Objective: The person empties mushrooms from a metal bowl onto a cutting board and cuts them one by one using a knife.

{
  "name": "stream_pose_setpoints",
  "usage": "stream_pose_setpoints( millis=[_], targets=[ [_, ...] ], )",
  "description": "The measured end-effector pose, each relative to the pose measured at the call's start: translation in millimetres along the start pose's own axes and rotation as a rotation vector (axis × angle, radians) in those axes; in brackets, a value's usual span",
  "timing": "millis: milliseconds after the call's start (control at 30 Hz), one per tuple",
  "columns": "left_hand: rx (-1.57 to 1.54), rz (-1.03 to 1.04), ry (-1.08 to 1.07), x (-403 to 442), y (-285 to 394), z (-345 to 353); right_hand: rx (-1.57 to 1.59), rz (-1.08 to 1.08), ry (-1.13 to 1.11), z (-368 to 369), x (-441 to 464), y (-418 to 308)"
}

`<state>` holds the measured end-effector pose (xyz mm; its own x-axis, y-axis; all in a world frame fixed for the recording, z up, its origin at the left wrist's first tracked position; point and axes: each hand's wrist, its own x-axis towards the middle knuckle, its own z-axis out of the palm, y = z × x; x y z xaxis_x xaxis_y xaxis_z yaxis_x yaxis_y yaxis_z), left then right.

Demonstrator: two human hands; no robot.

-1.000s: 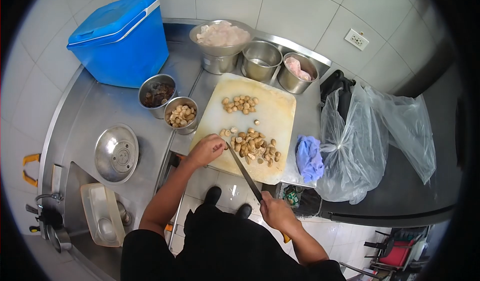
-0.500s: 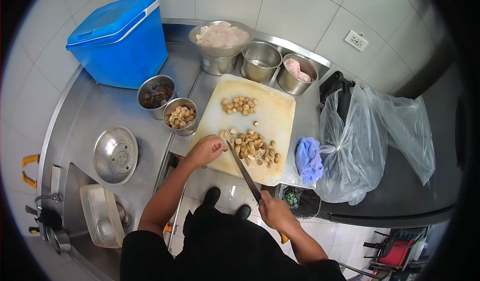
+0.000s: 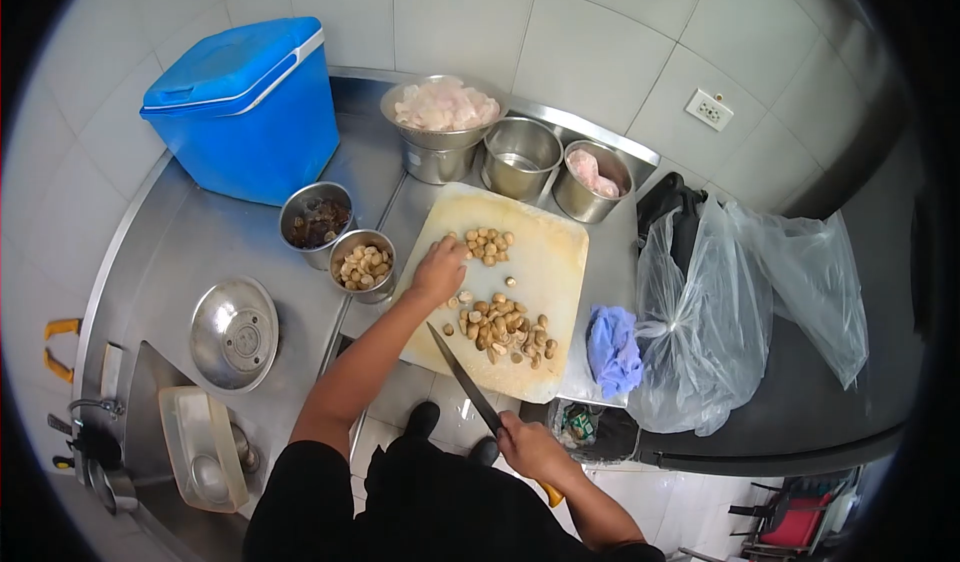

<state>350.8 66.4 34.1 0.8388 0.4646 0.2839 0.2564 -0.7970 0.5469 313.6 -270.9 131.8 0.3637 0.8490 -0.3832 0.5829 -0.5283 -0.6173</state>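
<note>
My left hand (image 3: 440, 270) reaches over the left part of the cutting board (image 3: 560, 262). Its fingers are bent together at the left edge of the upper pile of mushrooms (image 3: 490, 244), seemingly on a mushroom, though the fingertips are partly hidden. In my right hand (image 3: 535, 450) is a large knife (image 3: 465, 382) with a yellow handle, its tip pointing up and left over the board's front edge. A looser heap of mushrooms (image 3: 500, 324) and cut bits lies nearer to me. One single mushroom (image 3: 510, 282) sits between the two piles.
Left of the board stand a pot of mushrooms (image 3: 363, 265) and a pot of dark pieces (image 3: 317, 224). Behind it are a bowl of pale meat (image 3: 447, 107), a steel pot (image 3: 522, 157) and a pot with pink meat (image 3: 592, 182). A blue cloth (image 3: 614, 350) and plastic bags (image 3: 700, 322) lie right.
My left hand has moved from beside the knife tip at the lower mushrooms up to the upper pile. The knife has shifted slightly left relative to the board. The view has tilted a little upward.
</note>
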Motion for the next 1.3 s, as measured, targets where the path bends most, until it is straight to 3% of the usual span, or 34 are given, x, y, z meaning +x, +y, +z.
stream_pose_setpoints(
  millis=[233,467,533,633,833,1067,1300],
  targets=[
    [0.144,-0.068,0.018,13,-7,20,0.008,0.082,0.039,-8,1,4],
    [0.03,-0.02,0.157,2,-3,1,0.023,0.074,0.072,-4,0,17],
    [-0.247,-0.206,-0.069,-4,12,-31,0.023,0.066,0.075,-5,-1,16],
    [-0.266,-0.086,-0.122,-32,3,-48,0.015,0.086,0.079,-8,-5,13],
    [-0.64,-0.184,-0.401,-95,2,-45,0.035,0.045,0.095,-2,-5,23],
    [-0.542,0.005,-0.135,-112,4,-31,-0.017,0.017,0.087,-8,-9,18],
    [-0.485,-0.033,-0.146,-112,1,-32,-0.046,0.016,0.116,-9,-15,11]
  ],
)
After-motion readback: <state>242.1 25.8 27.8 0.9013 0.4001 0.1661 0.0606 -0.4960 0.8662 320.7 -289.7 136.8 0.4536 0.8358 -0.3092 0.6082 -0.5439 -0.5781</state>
